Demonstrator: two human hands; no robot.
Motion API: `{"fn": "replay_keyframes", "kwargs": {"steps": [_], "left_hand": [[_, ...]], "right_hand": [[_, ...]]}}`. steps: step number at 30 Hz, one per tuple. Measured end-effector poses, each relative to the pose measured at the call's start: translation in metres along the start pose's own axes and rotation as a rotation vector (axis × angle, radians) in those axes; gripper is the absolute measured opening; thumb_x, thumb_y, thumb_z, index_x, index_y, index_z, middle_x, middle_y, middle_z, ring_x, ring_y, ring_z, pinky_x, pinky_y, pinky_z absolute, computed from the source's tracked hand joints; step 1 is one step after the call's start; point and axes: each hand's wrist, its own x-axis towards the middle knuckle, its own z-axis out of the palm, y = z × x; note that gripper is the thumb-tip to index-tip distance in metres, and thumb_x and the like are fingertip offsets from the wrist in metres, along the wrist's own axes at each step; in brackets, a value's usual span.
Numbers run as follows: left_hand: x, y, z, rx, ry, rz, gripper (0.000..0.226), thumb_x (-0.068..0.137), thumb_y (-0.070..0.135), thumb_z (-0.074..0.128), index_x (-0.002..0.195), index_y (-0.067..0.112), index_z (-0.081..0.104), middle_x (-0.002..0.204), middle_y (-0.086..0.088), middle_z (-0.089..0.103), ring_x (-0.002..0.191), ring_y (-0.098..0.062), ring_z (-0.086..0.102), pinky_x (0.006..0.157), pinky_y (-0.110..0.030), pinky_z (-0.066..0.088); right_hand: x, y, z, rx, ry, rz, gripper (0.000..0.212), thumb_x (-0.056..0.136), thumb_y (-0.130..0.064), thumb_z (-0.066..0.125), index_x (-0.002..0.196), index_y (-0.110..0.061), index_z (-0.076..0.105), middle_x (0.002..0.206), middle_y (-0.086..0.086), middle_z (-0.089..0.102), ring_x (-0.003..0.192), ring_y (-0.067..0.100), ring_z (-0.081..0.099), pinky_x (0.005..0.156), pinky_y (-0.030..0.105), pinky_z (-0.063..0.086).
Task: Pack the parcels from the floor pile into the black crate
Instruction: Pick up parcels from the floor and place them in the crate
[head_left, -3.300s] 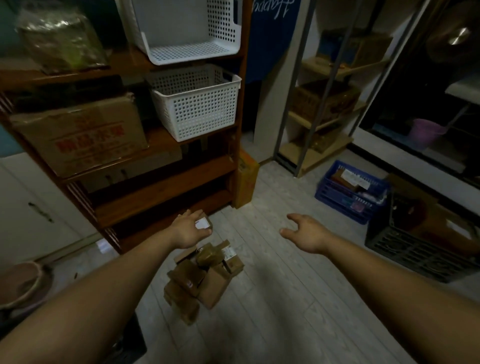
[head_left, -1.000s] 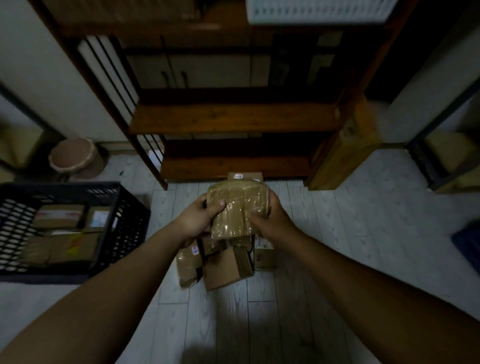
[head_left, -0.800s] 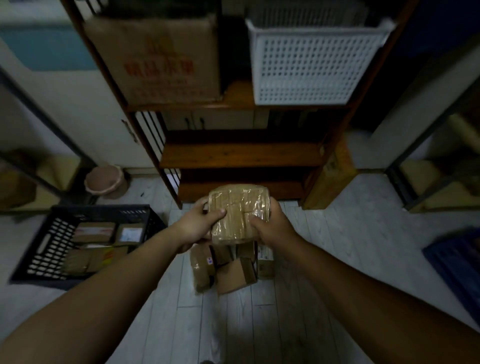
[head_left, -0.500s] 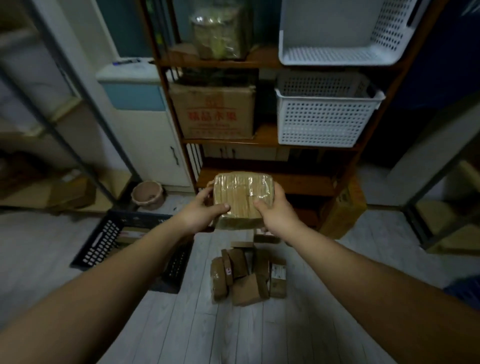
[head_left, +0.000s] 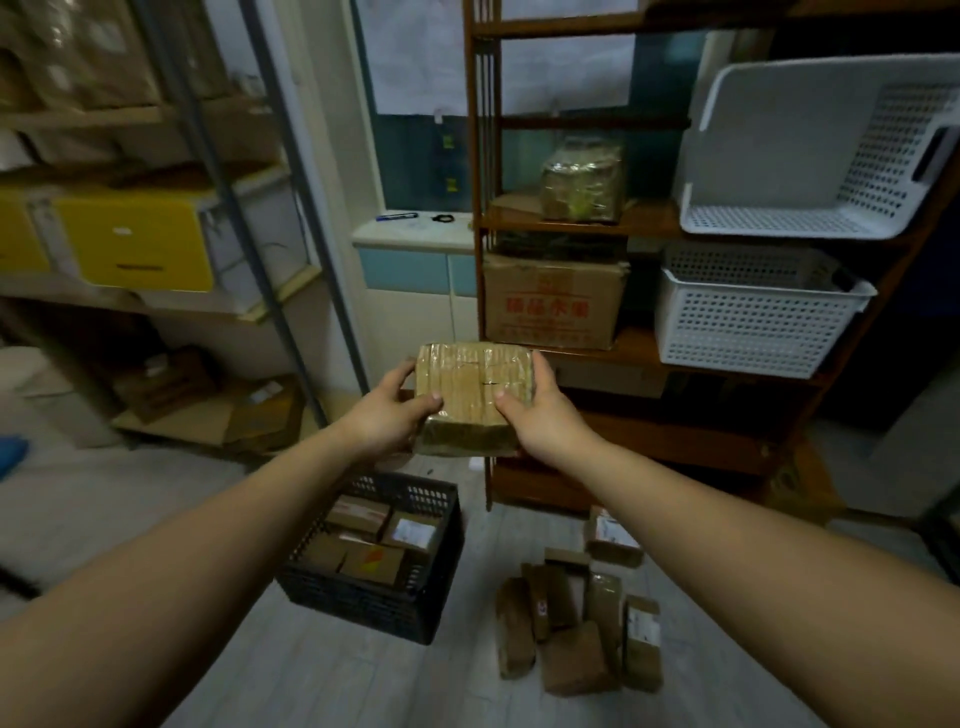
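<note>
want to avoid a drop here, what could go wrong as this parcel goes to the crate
1. The taped parcel is held by its two sides between the left hand and right hand, well above the floor; the glossy tape could let it slip.
2. The black crate already holds several parcels, so this wide one may sit tilted on top.

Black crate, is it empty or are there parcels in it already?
Not empty. Several brown parcels lie inside the crate, all below its rim.
</note>
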Motion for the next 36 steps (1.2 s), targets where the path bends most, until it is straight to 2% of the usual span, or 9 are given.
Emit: {"fn": "replay_keyframes", "kwargs": {"steps": [4, 7, 10, 19, 23, 28, 31, 34, 36], "left_hand": [[-0.002, -0.031, -0.080, 0.017, 0.055, -0.009, 0.061, 0.091, 0.031, 0.057, 0.142, 0.042, 0.025, 0.122, -0.001, 0.058, 0.097, -0.018, 0.064, 0.086, -0.045, 0.054], [-0.004, -0.046, -0.131, 0.040, 0.026, -0.026, 0.064, 0.091, 0.029, 0.057, 0.145, 0.037, 0.022, 0.135, -0.004, 0.049, 0.104, -0.021, 0.060, 0.091, -0.046, 0.051], [-0.002, -0.054, -0.166, 0.058, 0.002, -0.041, 0.072, 0.089, 0.028, 0.060, 0.147, 0.032, 0.019, 0.139, -0.005, 0.044, 0.108, -0.022, 0.055, 0.091, -0.042, 0.051], [0.068, -0.079, -0.208, 0.083, -0.046, -0.062, 0.076, 0.087, 0.024, 0.062, 0.148, 0.029, 0.017, 0.137, -0.005, 0.043, 0.112, -0.022, 0.050, 0.096, -0.039, 0.046], [0.120, -0.086, -0.225, 0.057, -0.049, -0.079, 0.075, 0.089, 0.021, 0.060, 0.148, 0.030, 0.015, 0.122, 0.004, 0.043, 0.107, -0.018, 0.050, 0.093, -0.039, 0.048], [0.176, -0.094, -0.248, 0.033, -0.084, -0.121, 0.073, 0.091, 0.016, 0.057, 0.148, 0.029, 0.013, 0.138, -0.006, 0.043, 0.116, -0.024, 0.051, 0.099, -0.045, 0.045], [0.210, -0.099, -0.252, 0.047, -0.122, -0.129, 0.074, 0.091, 0.015, 0.056, 0.149, 0.028, 0.011, 0.144, -0.007, 0.040, 0.121, -0.023, 0.048, 0.097, -0.039, 0.045], [0.242, -0.107, -0.251, 0.029, -0.192, -0.137, 0.073, 0.091, 0.011, 0.056, 0.148, 0.027, 0.013, 0.140, -0.006, 0.043, 0.112, -0.017, 0.049, 0.082, -0.028, 0.048], [0.264, -0.116, -0.253, 0.034, -0.240, -0.137, 0.073, 0.090, 0.010, 0.057, 0.148, 0.025, 0.015, 0.138, -0.006, 0.045, 0.111, -0.018, 0.051, 0.080, -0.028, 0.048]], "right_hand": [[0.021, -0.025, 0.082, -0.001, -0.045, -0.009, 0.079, 0.093, -0.027, 0.056, 0.151, -0.030, 0.002, 0.142, 0.002, 0.046, 0.126, 0.024, 0.048, 0.104, 0.044, 0.042], [0.032, -0.038, 0.136, 0.022, -0.058, 0.004, 0.079, 0.092, -0.026, 0.058, 0.150, -0.031, 0.004, 0.142, 0.002, 0.046, 0.125, 0.023, 0.048, 0.104, 0.045, 0.042], [0.044, -0.047, 0.174, 0.006, -0.050, 0.024, 0.080, 0.090, -0.029, 0.060, 0.150, -0.031, 0.006, 0.141, 0.001, 0.047, 0.125, 0.023, 0.049, 0.102, 0.047, 0.044], [0.123, -0.031, 0.222, 0.041, -0.017, 0.055, 0.080, 0.089, -0.028, 0.062, 0.150, -0.030, 0.009, 0.139, -0.002, 0.049, 0.124, 0.020, 0.050, 0.101, 0.046, 0.045], [0.182, -0.024, 0.240, 0.083, -0.013, 0.055, 0.082, 0.089, -0.026, 0.063, 0.150, -0.031, 0.008, 0.138, -0.002, 0.050, 0.123, 0.018, 0.051, 0.102, 0.044, 0.044], [0.242, -0.019, 0.260, 0.079, -0.020, 0.074, 0.083, 0.089, -0.026, 0.063, 0.149, -0.034, 0.007, 0.137, -0.001, 0.051, 0.122, 0.020, 0.051, 0.102, 0.047, 0.044], [0.268, -0.013, 0.263, 0.058, 0.016, 0.103, 0.084, 0.089, -0.026, 0.063, 0.150, -0.034, 0.005, 0.137, 0.000, 0.050, 0.121, 0.020, 0.051, 0.101, 0.046, 0.045], [0.284, -0.006, 0.268, 0.045, 0.060, 0.117, 0.085, 0.089, -0.024, 0.063, 0.150, -0.032, 0.004, 0.136, 0.000, 0.050, 0.116, 0.013, 0.049, 0.100, 0.041, 0.045], [0.292, 0.001, 0.274, 0.027, 0.094, 0.127, 0.083, 0.088, -0.024, 0.062, 0.149, -0.034, 0.007, 0.134, -0.003, 0.050, 0.115, 0.011, 0.049, 0.099, 0.039, 0.046]]}}
